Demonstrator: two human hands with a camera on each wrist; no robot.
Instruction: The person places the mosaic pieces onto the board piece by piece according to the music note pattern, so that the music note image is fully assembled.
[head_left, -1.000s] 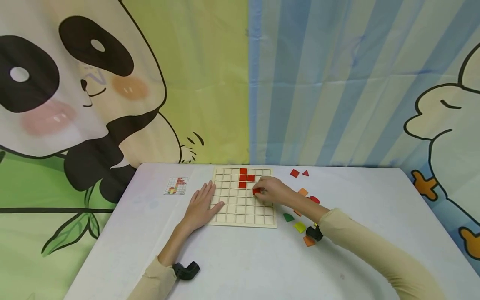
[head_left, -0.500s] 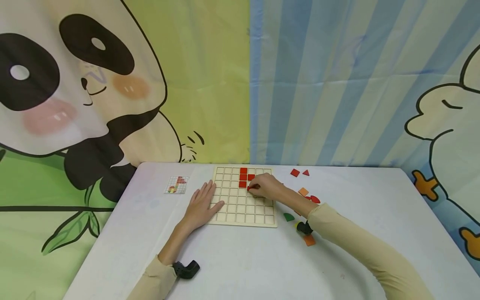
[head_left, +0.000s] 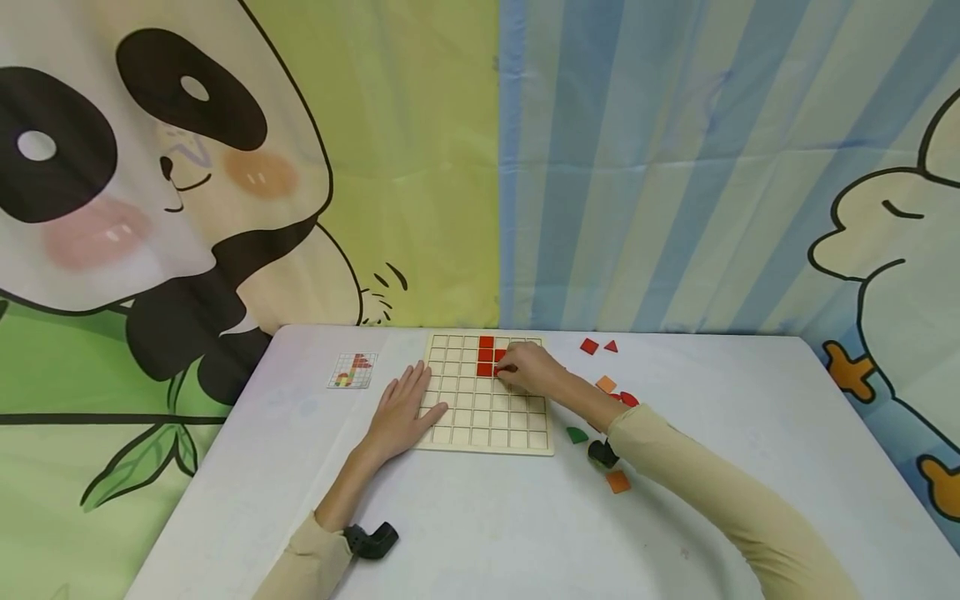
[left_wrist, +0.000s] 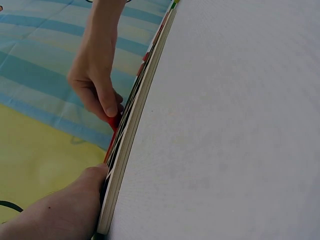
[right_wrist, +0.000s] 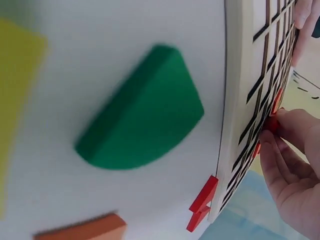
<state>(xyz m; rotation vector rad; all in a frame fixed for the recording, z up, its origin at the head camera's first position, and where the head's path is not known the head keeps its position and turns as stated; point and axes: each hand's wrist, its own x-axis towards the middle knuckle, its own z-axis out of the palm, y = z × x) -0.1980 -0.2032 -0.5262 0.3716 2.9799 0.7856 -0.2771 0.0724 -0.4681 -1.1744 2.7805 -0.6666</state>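
red tile (right_wrist: pixel 271 124) pinched by right fingers (right_wrist: pixel 271 157), left fingers (head_left: pixel 412 385) straight on grid (head_left: pixel 482 414) near far edge of surface (head_left: pixel 480 517); tilt could jam it.

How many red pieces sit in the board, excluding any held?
4: a column of three, namely the top piece, middle piece and bottom piece, plus a side piece right of the middle one, partly behind the right hand, which may hide more.

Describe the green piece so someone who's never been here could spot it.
On the white table, find the pale gridded board. Beside its right edge, toward the near end, lies the green piece, one side curved. It's the only green one among red pieces, orange pieces and a yellow piece.
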